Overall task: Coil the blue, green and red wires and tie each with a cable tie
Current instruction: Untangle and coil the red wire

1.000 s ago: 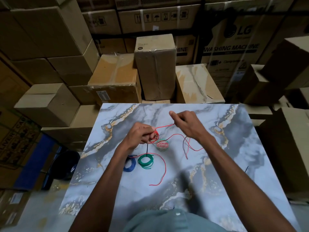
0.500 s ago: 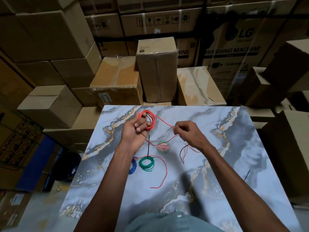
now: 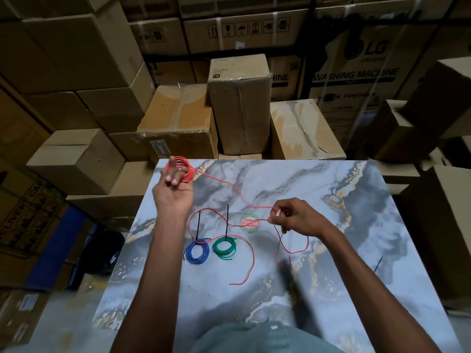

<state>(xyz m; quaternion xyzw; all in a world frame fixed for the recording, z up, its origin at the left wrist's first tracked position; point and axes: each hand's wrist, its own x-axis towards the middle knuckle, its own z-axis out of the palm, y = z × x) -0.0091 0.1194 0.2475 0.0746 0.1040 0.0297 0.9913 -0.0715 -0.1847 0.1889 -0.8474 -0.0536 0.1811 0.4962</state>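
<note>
Holding my left hand [image 3: 175,189] raised at the far left edge of the surface [image 3: 331,289], I keep its grip through the wound red wire [image 3: 216,178] loops (fingers blurred). Below lie the blue coil [image 3: 196,252] and green coil [image 3: 224,247], each tied, apart. My right hand [image 3: 297,217] grip pinches the loose red strand.

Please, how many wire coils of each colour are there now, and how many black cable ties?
Blue coil: 1
Green coil: 1
Red coil, wound on the left hand: 1
Black cable ties: 3
Total: 6
</note>
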